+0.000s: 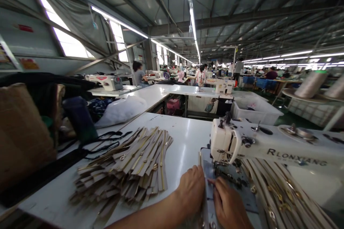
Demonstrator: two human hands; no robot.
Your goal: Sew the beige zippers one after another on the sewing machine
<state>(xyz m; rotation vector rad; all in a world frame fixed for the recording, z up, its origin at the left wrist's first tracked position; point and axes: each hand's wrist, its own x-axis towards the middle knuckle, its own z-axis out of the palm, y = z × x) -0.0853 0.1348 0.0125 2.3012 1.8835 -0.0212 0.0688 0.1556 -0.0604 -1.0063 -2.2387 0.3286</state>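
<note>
My left hand (191, 186) is closed at the left edge of the sewing machine's bed, its fingers curled around what looks like a narrow beige zipper (199, 158), whose end shows above the knuckles. My right hand (228, 202) lies on the metal bed just below the needle area, thumb and forefinger pinched together; what they hold is hidden. The white sewing machine (225, 141) stands in front of my right hand. Left of my left hand, a fanned pile of beige zippers (139, 161) with gold teeth and metal pulls covers the white tabletop (185, 132).
More zippers (285, 189) hang under the machine's arm at the right. A white plastic bin (255, 109) stands behind the machine. At the left are a cardboard box (24, 132), black straps (107, 139) and a white plastic bag (122, 111). Thread cones (311, 84) stand far right; people work farther back.
</note>
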